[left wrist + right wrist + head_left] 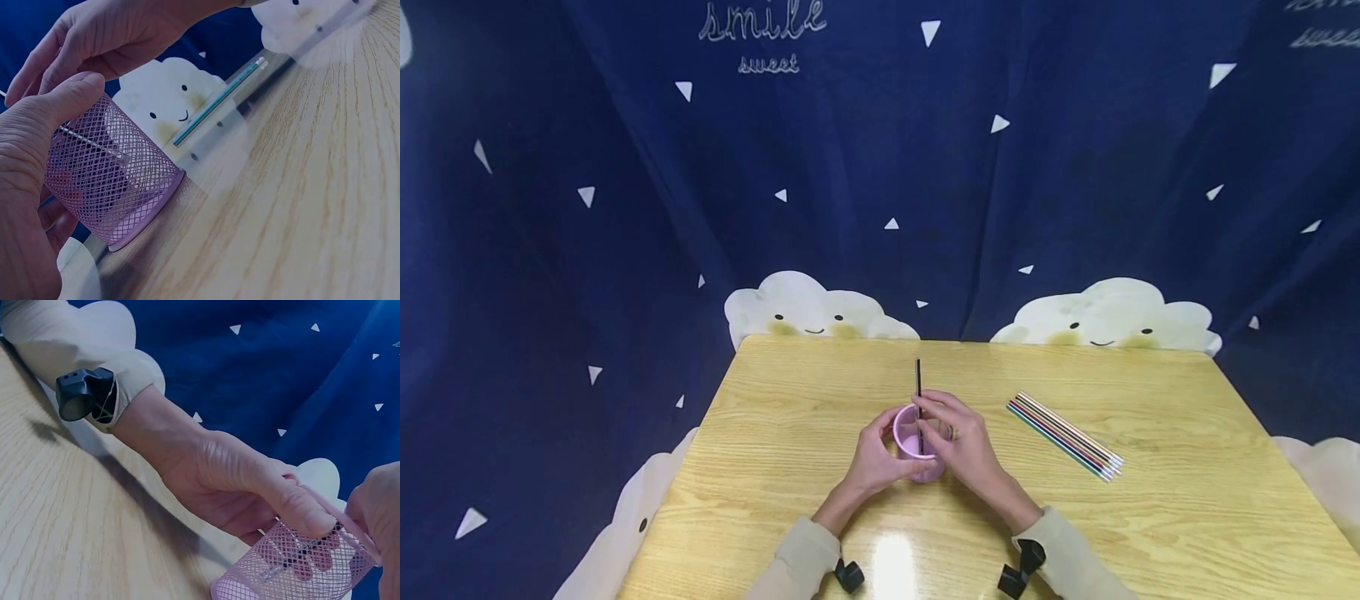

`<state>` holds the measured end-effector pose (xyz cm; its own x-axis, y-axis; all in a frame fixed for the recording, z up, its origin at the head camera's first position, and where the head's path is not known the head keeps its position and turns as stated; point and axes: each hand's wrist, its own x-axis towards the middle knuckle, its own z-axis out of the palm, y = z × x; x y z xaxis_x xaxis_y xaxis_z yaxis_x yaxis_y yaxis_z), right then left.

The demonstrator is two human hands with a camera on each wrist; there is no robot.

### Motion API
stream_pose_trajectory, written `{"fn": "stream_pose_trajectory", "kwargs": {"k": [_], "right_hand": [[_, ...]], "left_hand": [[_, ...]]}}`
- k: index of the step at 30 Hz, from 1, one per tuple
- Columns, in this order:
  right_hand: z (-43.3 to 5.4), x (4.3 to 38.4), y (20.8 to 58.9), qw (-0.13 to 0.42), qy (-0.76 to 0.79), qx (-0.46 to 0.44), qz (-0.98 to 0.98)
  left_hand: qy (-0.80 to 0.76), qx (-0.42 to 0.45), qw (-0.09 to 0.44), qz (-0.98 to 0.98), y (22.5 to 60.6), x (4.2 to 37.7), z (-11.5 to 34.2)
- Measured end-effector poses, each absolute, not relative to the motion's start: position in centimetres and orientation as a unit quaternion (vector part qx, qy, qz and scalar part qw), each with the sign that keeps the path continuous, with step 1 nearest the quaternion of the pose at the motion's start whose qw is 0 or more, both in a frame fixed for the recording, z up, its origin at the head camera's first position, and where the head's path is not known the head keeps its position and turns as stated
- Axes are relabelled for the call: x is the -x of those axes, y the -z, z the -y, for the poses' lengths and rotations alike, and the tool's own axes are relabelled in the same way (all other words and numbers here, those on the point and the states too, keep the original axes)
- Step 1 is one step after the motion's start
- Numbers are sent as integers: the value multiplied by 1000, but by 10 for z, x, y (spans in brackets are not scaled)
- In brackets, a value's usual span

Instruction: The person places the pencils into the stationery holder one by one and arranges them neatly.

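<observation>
A pink mesh pencil cup (907,437) stands on the wooden table in front of me. My left hand (874,458) grips it around the left side, thumb across the near side near the rim. Above the opening, my right hand (967,440) pinches a dark pencil (918,379), held nearly upright with its lower part inside the cup. In the left wrist view, the pencil's lower end shows through the mesh (122,181). The right wrist view also shows the left thumb pressed along the cup's outside, with the right hand (384,512) at the rim.
Several pencils (1063,436) of different colours lie side by side at a slant, right of the cup. The light wooden table (775,392) ends at a dark blue curtain (865,167) with clouds and white triangles. Small black devices sit at both sleeve cuffs.
</observation>
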<state>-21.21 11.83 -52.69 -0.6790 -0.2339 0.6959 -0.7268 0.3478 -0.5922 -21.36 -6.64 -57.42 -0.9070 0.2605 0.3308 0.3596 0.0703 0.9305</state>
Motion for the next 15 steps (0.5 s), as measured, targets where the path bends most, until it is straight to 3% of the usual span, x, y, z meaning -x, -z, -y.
{"fn": "stream_pose_trajectory", "kwargs": {"k": [15], "right_hand": [[-112, 206, 528, 246, -416, -280, 829]], "left_hand": [[632, 224, 45, 740, 577, 216, 68]]}}
